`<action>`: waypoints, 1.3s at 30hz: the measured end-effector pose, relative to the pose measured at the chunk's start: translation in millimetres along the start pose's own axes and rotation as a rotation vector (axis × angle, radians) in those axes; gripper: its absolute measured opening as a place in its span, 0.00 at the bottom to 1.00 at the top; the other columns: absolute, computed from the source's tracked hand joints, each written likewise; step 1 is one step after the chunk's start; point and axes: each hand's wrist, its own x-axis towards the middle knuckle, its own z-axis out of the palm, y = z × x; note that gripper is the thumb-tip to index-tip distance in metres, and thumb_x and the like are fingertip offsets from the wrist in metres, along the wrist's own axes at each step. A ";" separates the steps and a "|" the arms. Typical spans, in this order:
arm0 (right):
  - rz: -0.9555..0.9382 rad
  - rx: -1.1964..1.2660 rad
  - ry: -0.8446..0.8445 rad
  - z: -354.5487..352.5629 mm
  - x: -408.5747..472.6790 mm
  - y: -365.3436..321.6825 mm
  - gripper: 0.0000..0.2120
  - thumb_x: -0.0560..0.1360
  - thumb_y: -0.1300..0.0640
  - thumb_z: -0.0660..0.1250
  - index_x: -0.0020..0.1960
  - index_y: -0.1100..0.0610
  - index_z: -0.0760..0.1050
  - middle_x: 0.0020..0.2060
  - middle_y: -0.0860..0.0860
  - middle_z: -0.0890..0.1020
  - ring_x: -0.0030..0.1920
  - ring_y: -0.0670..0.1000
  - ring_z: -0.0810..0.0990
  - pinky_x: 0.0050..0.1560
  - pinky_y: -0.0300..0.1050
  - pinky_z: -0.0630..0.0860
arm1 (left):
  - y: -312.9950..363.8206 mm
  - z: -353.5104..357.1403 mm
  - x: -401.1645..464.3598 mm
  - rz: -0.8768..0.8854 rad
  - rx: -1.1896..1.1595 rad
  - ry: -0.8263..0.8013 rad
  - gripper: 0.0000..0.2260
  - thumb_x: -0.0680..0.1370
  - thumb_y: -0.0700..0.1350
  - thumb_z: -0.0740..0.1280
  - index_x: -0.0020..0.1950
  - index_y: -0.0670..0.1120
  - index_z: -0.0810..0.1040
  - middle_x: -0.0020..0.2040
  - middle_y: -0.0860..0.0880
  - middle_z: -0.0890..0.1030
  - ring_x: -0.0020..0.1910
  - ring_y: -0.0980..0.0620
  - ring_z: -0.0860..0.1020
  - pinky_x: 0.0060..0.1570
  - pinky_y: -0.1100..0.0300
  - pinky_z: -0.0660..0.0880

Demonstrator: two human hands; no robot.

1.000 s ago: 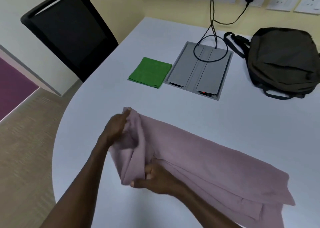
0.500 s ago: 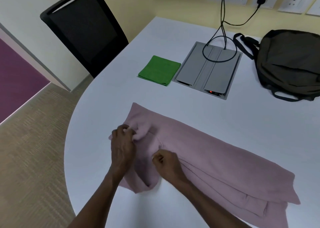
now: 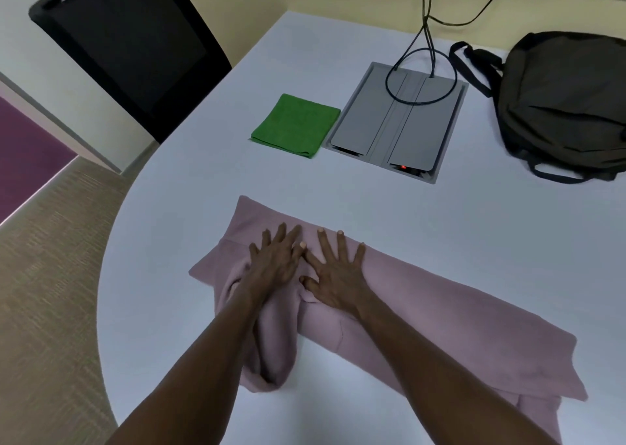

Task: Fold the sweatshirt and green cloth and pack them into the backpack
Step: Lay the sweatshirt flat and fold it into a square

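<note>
White table [image 3: 440, 241], both hands, left hand [image 3: 275, 264], right hand [image 3: 333, 277], fingers [image 3: 340, 246] spread flat, pressing pink sweatshirt [image 3: 440, 312]

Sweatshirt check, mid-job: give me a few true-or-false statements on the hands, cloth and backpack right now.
1. Both hands, left hand and right hand, press flat on the pink sweatshirt. True.
2. The green cloth is inside the backpack. False: it lies folded on the table, beside the grey cable panel.
3. The sweatshirt is already packed. False: it lies on the table.
4. The backpack sits far right on the table. True.
</note>
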 end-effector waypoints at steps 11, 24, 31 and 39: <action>0.088 -0.014 0.162 15.1 -62.5 62.5 0.33 0.79 0.30 0.47 0.79 0.43 0.56 0.80 0.52 0.52 0.79 0.62 0.48 0.69 0.78 0.44 | -3.0 22.7 11.2 -0.102 0.135 -0.002 0.35 0.76 0.73 0.47 0.79 0.64 0.40 0.81 0.51 0.38 0.79 0.39 0.39 0.72 0.29 0.44; 0.608 0.028 0.152 28.2 -195.0 166.3 0.36 0.77 0.28 0.41 0.80 0.42 0.50 0.81 0.54 0.47 0.79 0.63 0.45 0.71 0.75 0.41 | 0.0 0.2 1.1 -0.045 0.077 -0.015 0.40 0.73 0.75 0.55 0.80 0.61 0.49 0.82 0.48 0.47 0.80 0.40 0.48 0.71 0.30 0.52; 0.633 0.085 0.210 12.4 -179.8 127.4 0.31 0.76 0.43 0.52 0.69 0.63 0.71 0.72 0.69 0.66 0.72 0.69 0.64 0.64 0.78 0.58 | -28.2 -31.0 -34.3 -0.222 0.074 0.028 0.43 0.68 0.70 0.70 0.73 0.45 0.67 0.69 0.42 0.73 0.67 0.38 0.71 0.63 0.40 0.69; 0.176 0.625 0.410 -42.3 -137.1 -7.4 0.19 0.78 0.53 0.67 0.65 0.62 0.75 0.63 0.58 0.79 0.64 0.59 0.76 0.65 0.44 0.68 | -32.4 -58.4 -94.4 -0.054 -0.564 0.232 0.11 0.77 0.54 0.70 0.42 0.47 0.78 0.40 0.49 0.79 0.41 0.50 0.77 0.40 0.57 0.70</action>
